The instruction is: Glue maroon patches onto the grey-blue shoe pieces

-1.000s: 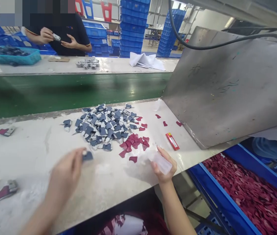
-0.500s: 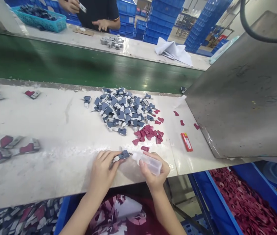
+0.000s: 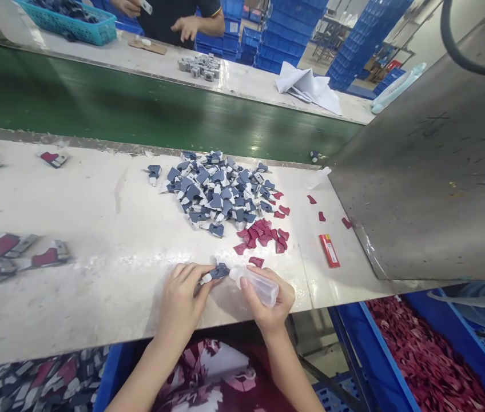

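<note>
Between thumb and fingers, my left hand (image 3: 182,294) pinches a small blue-and-white plastic part (image 3: 217,272) just above the white table. My right hand (image 3: 273,300) is wrapped round a translucent squeeze bottle (image 3: 262,286), held tilted with its nozzle at the right end of that part. Whether any liquid leaves the nozzle is too small to see. Beyond my hands lies a heap of similar blue-and-white parts (image 3: 219,191). At its near right edge are loose dark red plastic pieces (image 3: 262,232), one red piece (image 3: 256,261) lying close to my right hand.
A red-and-yellow box (image 3: 329,250) lies at right, before a metal panel (image 3: 431,171). Assembled parts with red inlays (image 3: 45,256) sit at left. A green belt (image 3: 160,109) separates me from a co-worker (image 3: 174,23). A blue bin (image 3: 390,360) of red pieces stands lower right.
The bottle has shifted slightly left, bringing its nozzle up to the part in my left hand. The co-worker's hand across the belt has moved a little to the right.
</note>
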Tool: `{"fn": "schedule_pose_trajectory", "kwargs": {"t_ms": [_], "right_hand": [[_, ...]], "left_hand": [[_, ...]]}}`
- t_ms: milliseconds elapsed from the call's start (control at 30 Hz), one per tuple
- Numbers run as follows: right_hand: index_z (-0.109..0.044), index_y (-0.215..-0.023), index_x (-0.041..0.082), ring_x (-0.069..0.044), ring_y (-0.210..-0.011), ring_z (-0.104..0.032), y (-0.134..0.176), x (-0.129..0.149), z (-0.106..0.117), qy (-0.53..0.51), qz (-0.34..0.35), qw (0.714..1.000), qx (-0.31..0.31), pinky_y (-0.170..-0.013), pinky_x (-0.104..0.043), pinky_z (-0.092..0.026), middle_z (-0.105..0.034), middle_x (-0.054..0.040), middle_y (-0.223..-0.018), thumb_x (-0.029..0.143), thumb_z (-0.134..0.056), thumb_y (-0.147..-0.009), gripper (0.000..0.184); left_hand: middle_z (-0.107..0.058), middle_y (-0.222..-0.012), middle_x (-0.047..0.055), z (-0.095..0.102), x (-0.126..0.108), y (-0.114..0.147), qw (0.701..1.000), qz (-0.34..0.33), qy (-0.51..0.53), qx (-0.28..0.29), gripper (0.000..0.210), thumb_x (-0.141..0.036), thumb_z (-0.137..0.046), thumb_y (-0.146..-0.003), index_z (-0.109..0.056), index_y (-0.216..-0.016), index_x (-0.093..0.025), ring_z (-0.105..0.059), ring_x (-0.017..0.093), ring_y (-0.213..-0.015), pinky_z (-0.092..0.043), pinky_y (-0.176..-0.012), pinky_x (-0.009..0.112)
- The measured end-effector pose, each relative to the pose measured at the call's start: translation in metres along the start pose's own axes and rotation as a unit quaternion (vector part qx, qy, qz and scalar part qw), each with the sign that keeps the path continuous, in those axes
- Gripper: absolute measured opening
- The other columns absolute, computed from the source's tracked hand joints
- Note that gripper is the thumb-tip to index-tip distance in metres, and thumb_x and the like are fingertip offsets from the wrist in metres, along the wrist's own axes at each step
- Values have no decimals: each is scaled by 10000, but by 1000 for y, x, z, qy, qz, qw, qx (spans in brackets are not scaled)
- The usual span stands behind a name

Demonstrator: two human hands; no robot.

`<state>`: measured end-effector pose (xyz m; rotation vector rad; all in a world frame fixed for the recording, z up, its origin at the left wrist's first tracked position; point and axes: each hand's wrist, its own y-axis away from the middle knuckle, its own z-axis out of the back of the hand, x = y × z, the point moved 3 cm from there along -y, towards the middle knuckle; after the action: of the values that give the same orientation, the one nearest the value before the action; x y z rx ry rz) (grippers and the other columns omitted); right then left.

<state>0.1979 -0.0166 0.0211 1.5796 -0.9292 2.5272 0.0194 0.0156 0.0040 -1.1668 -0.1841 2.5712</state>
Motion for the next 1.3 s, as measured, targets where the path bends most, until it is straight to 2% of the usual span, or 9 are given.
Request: {"fn": "schedule_pose_trajectory", "kwargs": {"t_ms": [533,767,1067,1300], "right_hand": [[-739,-907,159,-187,-584,-678,5,-1,3,17,-2,999,-37,-551,-321,-572,-736,-68,-758,213,-719,-803,119],[-732,-915,155,-199,-621,-686,9,-1,5,10,10,999,-46,-539,-307,-540,-724,-68,-750,182,-712,-802,118],[-733,-856,163,-197,-564,-670,10,0,12,16,3,998,-64,-500,-301,-527,-709,-53,-698,224,-699,-807,86],[-737,-860,160,-191,-560,-668,10,2,3,-13,-24,999,-42,-490,-293,-526,-709,-57,-698,250,-699,-801,114]], "left_hand": [[-711,-902,36,-2,1,1,1000,8,-13,4,82,-273,-642,-912,-673,-956,-212,-571,241,-867,-451,-776,379],[-710,-901,32,-1,0,1,1000,11,-19,3,81,-257,-663,-897,-674,-960,-207,-573,240,-876,-453,-772,366],[-713,-870,29,-1,-1,0,1000,9,-28,-9,85,-275,-670,-886,-676,-944,-213,-592,242,-857,-460,-756,360],[-719,-905,40,-1,1,0,1000,7,-17,1,92,-292,-621,-911,-673,-952,-229,-598,251,-865,-469,-768,389]]}}
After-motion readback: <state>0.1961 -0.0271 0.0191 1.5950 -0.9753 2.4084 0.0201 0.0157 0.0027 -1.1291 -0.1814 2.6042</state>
